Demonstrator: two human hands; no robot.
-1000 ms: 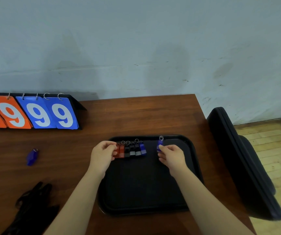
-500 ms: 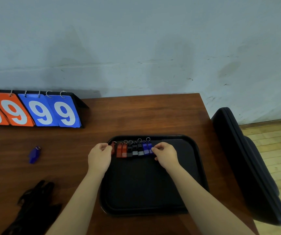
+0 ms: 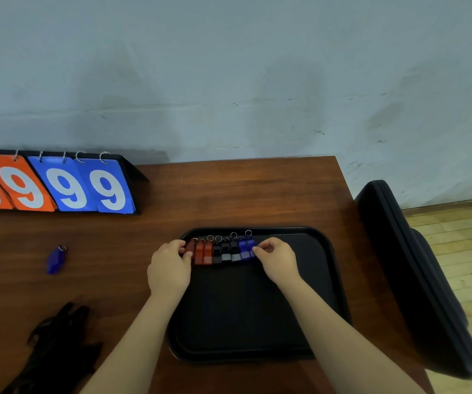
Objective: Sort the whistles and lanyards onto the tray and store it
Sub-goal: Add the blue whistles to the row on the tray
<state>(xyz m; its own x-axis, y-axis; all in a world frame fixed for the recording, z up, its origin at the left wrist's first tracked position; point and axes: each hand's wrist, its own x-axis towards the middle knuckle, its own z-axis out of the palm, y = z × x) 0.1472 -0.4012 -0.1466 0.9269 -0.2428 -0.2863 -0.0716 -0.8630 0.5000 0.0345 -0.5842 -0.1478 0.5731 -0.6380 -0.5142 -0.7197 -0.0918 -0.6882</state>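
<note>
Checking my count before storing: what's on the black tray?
A row along the far rim of the tray: red whistles, black whistles, blue whistles. The left hand pinches the red end, the right hand the blue end, hiding parts of both ends.

A flip scoreboard (image 3: 58,183) stands at the far left of the dark wooden tabletop (image 3: 243,194). Its two orange and two blue cards hang from metal rings, each showing a white 9. Behind it rises a scuffed grey-blue wall (image 3: 229,81). A black padded case (image 3: 417,274) stands tilted just beside the tabletop's right edge, over pale wooden parquet floor (image 3: 462,251).
</note>
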